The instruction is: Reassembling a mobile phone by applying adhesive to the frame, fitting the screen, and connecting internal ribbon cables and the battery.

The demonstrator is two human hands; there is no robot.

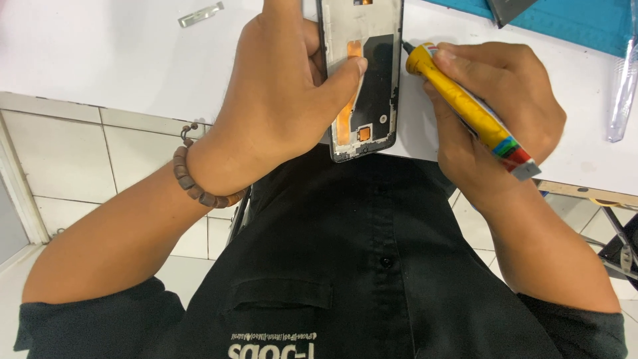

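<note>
Phone frame [364,80] clamped in left hand [279,100], thumb pressed across inner face. Yellow glue tube [465,106] gripped in right hand [495,119], nozzle touching frame's right edge. No glue bead discernible; screen not fitted. Metal strip [200,14] well apart, upper left.

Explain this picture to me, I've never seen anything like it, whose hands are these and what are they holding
There is no machine here: the camera sits on a person's head and looks down at their own two hands and black shirt. The left hand, with a bead bracelet on its wrist, holds an opened phone frame, thumb pressed on its inside. The right hand grips a yellow glue tube, whose dark tip is at the frame's right edge. They work over a white table. On it lie a small metal strip, a blue mat and a clear plastic piece.
</note>
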